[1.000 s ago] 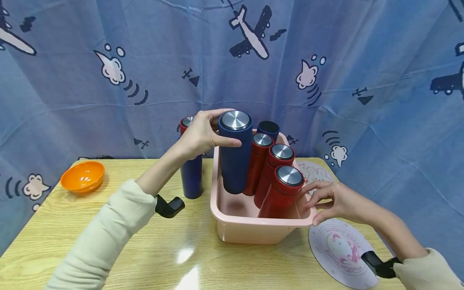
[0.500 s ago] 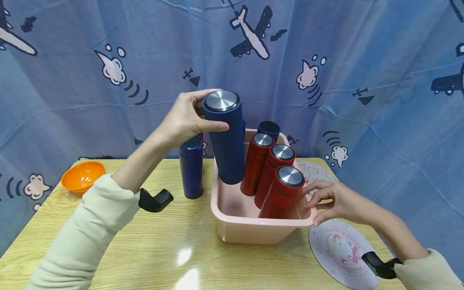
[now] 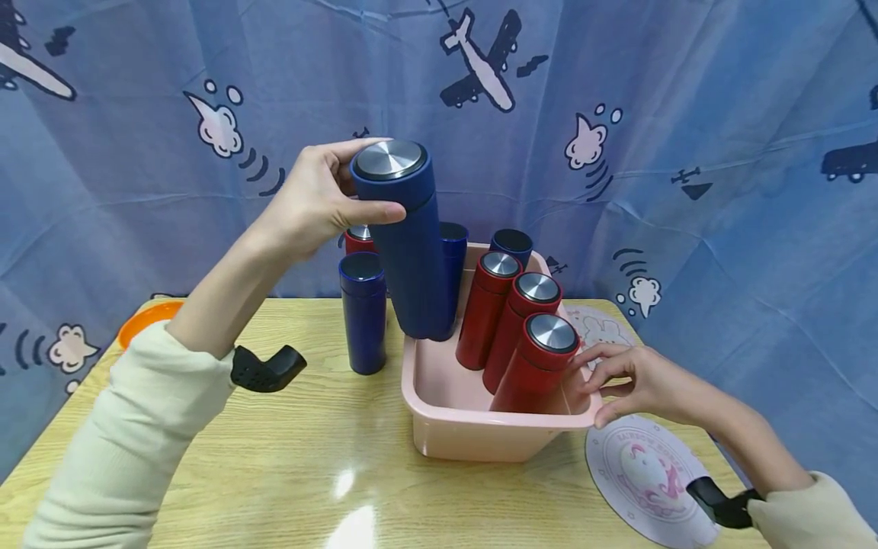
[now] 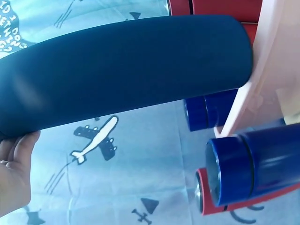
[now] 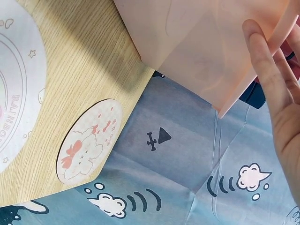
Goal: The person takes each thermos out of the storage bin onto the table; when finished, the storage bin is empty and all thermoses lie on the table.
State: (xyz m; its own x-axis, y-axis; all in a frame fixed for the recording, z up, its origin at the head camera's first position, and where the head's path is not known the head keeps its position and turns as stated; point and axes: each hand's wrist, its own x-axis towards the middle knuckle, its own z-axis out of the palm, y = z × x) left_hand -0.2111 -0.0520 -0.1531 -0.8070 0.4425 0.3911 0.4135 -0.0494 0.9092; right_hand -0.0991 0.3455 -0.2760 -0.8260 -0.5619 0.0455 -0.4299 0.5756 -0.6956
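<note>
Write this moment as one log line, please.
left hand: grips large blue flask; right hand: holds pink bin by rim; inside bin: three red flasks

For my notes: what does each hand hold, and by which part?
The left hand holds the large blue flask near its top; the right hand, the pink bin by its rim.

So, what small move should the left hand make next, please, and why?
Probably move the left hand a little leftward: the large blue flask it holds overlaps the left rim of the pink bin in the head view, so lowering here might knock it.
</note>
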